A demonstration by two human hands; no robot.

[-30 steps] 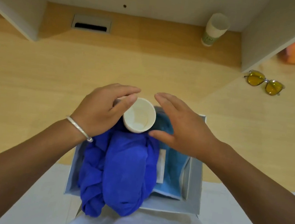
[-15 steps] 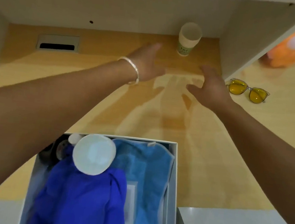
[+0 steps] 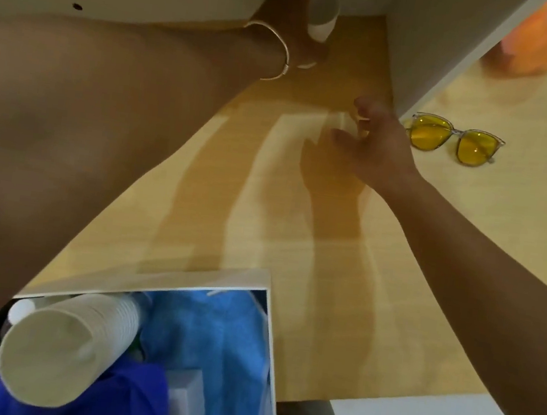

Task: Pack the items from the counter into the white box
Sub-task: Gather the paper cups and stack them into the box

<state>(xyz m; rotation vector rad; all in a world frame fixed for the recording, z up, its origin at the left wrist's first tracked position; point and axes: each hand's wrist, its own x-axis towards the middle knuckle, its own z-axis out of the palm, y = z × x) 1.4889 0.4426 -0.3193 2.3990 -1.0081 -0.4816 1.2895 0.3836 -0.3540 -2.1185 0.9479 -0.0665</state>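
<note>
White box, 6 o'clock, nearest: holds a stack of paper cups lying on its side, a dark blue cloth and a light blue towel.
Wooden counter, centre.
Right hand, 2 o'clock: fingers loosely spread above the counter, gripping nothing.
Yellow-lensed glasses, 2 o'clock, just beyond that hand.
Left hand, 12 o'clock, bracelet at the wrist: wrapped around a paper cup under the shelf.

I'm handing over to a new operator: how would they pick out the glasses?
Start at the white divider panel standing on the wooden counter. The sunglasses lie flat just right of its base, beyond the right hand. Yellow lenses in a clear frame mark them out.
</note>
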